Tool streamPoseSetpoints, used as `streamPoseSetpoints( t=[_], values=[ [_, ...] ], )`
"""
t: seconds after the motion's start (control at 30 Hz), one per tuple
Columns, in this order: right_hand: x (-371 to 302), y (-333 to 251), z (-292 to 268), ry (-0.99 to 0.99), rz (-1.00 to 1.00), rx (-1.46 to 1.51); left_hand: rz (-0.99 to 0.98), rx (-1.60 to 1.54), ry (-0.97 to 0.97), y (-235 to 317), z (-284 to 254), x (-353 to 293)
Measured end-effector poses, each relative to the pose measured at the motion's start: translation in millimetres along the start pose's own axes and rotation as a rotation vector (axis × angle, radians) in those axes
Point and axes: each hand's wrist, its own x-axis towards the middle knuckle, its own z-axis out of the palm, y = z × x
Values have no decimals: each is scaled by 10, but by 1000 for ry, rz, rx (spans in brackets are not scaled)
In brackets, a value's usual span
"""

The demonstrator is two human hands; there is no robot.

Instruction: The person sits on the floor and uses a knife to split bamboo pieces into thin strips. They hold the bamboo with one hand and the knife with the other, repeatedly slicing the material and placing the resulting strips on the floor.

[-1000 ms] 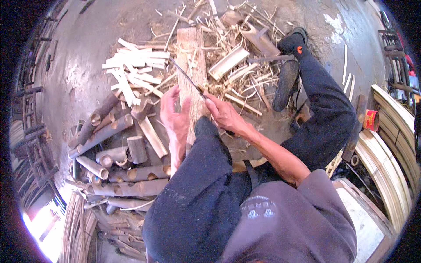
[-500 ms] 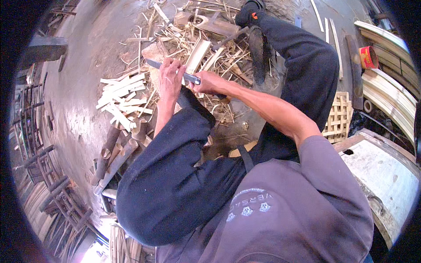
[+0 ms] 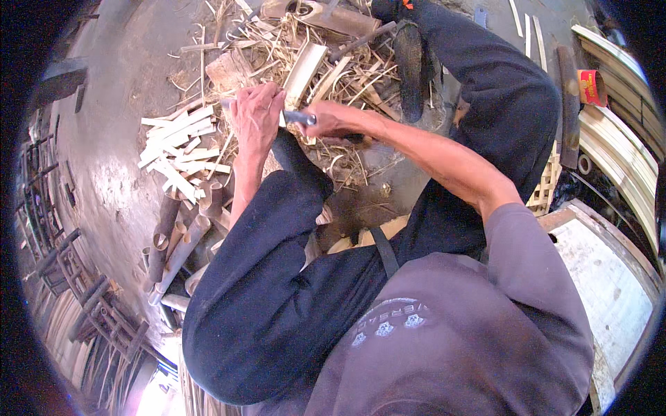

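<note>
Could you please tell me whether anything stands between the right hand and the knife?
Nothing visible does: the right hand is already closed on the knife. The left hand covers part of the knife in this view, so what lies beneath that hand cannot be seen.

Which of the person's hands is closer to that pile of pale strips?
The left. The left hand is just to the right of the pile of pale strips; the right hand is farther right, beyond the left one.

I see strips [image 3: 182,149] heaped on the floor [image 3: 114,139] left of the knife [image 3: 298,117], tubes [image 3: 184,251] nearer, shavings [image 3: 371,73] beyond, tin [image 3: 591,88] far right
</note>
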Motion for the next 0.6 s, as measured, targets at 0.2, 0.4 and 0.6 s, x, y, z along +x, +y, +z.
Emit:
streamPoseSetpoints(
  t=[0.2, 0.4, 0.6],
  values=[
    [-41, 358, 189, 203, -148, -264, -80, -357, 23, 8, 36, -59],
    [-168, 68, 218, -198, 214, -1, -250, -362, 151, 86, 224, -128],
    [-221, 108, 347, 69, 22, -262, -271, -346, 221, -39, 398, -61]
  ],
)
